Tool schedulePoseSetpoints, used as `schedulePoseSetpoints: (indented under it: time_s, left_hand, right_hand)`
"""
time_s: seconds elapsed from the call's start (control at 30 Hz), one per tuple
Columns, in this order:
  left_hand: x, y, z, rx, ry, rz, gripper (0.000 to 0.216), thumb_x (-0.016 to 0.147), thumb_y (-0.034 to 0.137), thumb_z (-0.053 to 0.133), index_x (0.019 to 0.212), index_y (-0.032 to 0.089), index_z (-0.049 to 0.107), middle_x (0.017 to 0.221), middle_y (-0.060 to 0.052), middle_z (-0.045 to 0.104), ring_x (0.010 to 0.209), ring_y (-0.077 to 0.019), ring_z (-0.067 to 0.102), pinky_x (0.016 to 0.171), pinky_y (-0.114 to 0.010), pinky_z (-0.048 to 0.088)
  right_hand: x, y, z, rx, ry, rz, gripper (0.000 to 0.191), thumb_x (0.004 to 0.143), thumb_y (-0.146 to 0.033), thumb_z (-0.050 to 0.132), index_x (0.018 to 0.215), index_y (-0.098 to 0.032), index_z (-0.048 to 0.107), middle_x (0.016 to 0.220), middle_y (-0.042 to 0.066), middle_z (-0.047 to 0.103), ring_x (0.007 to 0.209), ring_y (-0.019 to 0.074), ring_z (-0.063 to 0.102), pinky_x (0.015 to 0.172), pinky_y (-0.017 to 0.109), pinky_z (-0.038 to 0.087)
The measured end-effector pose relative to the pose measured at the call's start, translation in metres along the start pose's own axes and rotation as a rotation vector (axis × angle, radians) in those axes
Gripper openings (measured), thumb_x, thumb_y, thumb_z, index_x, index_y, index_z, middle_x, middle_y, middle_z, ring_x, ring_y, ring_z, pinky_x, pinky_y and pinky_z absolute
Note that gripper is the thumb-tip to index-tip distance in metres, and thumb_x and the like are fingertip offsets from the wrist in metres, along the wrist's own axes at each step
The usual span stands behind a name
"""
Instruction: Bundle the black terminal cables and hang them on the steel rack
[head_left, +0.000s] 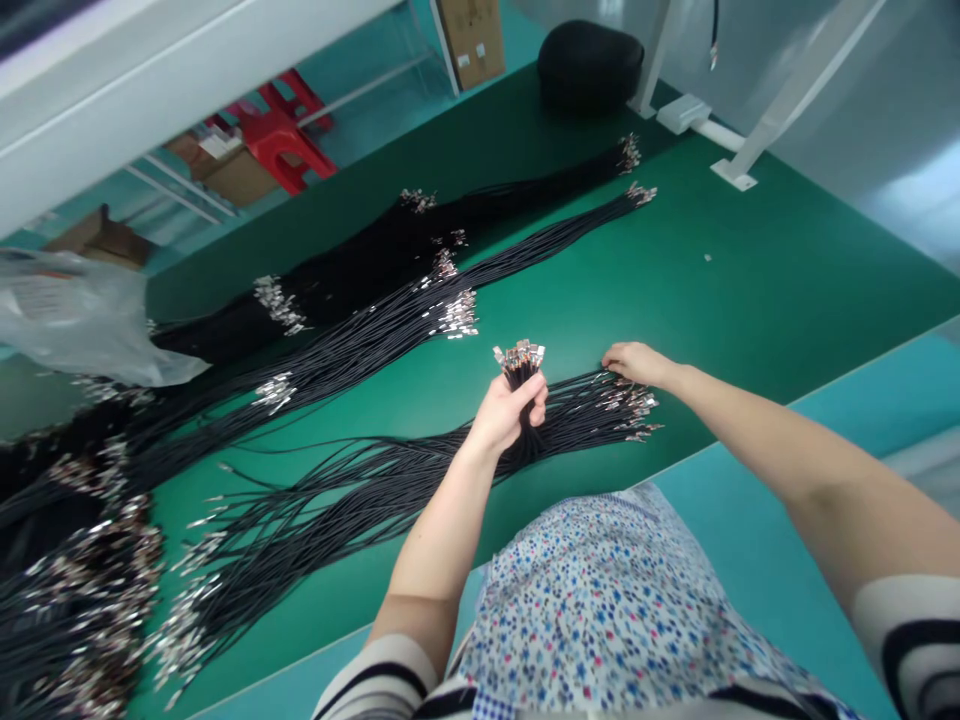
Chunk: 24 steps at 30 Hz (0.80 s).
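My left hand (514,410) is closed around a bunch of black cables (527,377), with their metal connector ends sticking up above the fist. Below it, a loose spread of black cables (420,470) lies across the green table, with connectors at both ends. At the right end of this spread, my right hand (634,362) has its fingertips pinched together on a cable among the connector ends (637,402). The exact cable between those fingertips is too small to make out clearly.
Further bundles of black cables (375,330) run along the far side of the table (750,300). Many connector ends (105,590) are piled at the left. A clear plastic bag (75,310) lies there too. A black rounded object (590,68) and white metal posts (780,100) stand at the back.
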<state>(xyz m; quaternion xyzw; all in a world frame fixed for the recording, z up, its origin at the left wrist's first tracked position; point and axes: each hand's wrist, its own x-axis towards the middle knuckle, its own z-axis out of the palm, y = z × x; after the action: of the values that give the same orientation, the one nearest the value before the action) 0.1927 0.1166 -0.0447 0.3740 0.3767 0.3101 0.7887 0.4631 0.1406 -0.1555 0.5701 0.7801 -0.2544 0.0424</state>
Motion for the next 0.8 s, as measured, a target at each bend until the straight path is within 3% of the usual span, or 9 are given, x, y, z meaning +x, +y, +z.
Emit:
schedulePoseSetpoints:
  time_s: [0.1,0.2,0.3,0.37,0.47,0.57,0.7,0.8]
  left_hand:
    - [0.003,0.004,-0.002,0.052,0.038,0.056,0.033,0.069,0.042,0.065,0.067,0.014,0.048,0.054,0.004,0.047,0.04,-0.0044,0.04,0.041,-0.02,0.032]
    - [0.01,0.01,-0.004,0.194,0.122,0.17,0.032,0.072,0.043,0.062,0.067,0.013,0.055,0.061,-0.001,0.055,0.048,-0.0067,0.047,0.045,-0.021,0.036]
    - [0.016,0.014,-0.002,0.387,0.179,0.325,0.028,0.071,0.04,0.064,0.079,0.014,0.063,0.081,-0.004,0.063,0.072,-0.0114,0.057,0.064,-0.022,0.044]
    - [0.015,0.014,0.001,0.406,0.113,0.348,0.029,0.07,0.039,0.065,0.085,0.014,0.063,0.089,-0.005,0.065,0.08,-0.0137,0.059,0.073,-0.024,0.045]
    - [0.007,0.013,0.006,0.332,-0.022,0.252,0.031,0.073,0.043,0.062,0.081,0.013,0.058,0.077,-0.006,0.066,0.06,-0.0119,0.059,0.063,-0.025,0.045]
    - [0.0,0.012,0.006,0.31,-0.053,0.216,0.032,0.075,0.044,0.059,0.072,0.013,0.054,0.062,-0.004,0.062,0.045,-0.0085,0.051,0.051,-0.023,0.04]
    - [0.0,0.007,0.001,0.296,-0.115,0.192,0.032,0.077,0.044,0.057,0.073,0.012,0.055,0.061,-0.003,0.059,0.05,-0.01,0.054,0.053,-0.024,0.042]
    - [0.005,0.002,-0.001,0.33,-0.126,0.148,0.032,0.075,0.043,0.059,0.068,0.012,0.053,0.056,0.0,0.054,0.049,-0.0076,0.05,0.055,-0.023,0.041]
  right_hand:
    - [-0.004,-0.016,-0.034,0.075,0.09,-0.051,0.024,0.082,-0.02,0.043,0.091,-0.014,0.064,0.094,0.008,0.062,0.083,0.0164,0.056,0.077,0.027,0.042]
    - [-0.016,-0.056,-0.083,0.103,0.164,-0.189,0.019,0.078,-0.018,0.046,0.086,-0.014,0.062,0.086,0.007,0.061,0.074,0.0146,0.054,0.068,0.026,0.04]
    - [-0.029,-0.105,-0.125,0.08,0.184,-0.328,0.016,0.076,-0.015,0.046,0.083,-0.015,0.06,0.081,0.004,0.058,0.069,0.0128,0.05,0.064,0.024,0.037]
    - [-0.034,-0.132,-0.141,0.054,0.2,-0.405,0.015,0.079,-0.016,0.045,0.081,-0.015,0.059,0.079,0.004,0.056,0.069,0.0121,0.048,0.063,0.024,0.036]
    - [-0.035,-0.153,-0.145,-0.013,0.209,-0.423,0.018,0.083,-0.016,0.041,0.078,-0.014,0.058,0.077,0.005,0.051,0.065,0.0108,0.046,0.06,0.024,0.035]
    - [-0.037,-0.162,-0.137,-0.041,0.159,-0.357,0.019,0.085,-0.015,0.039,0.083,-0.012,0.057,0.082,0.008,0.051,0.059,0.0098,0.044,0.055,0.024,0.033]
    - [-0.043,-0.171,-0.127,0.096,0.049,-0.3,0.02,0.085,-0.017,0.038,0.093,-0.011,0.055,0.085,0.01,0.056,0.063,0.0128,0.051,0.059,0.025,0.039]
    - [-0.038,-0.157,-0.121,0.228,0.029,-0.277,0.029,0.083,-0.017,0.04,0.109,-0.013,0.052,0.091,0.009,0.061,0.075,0.0167,0.057,0.065,0.027,0.043]
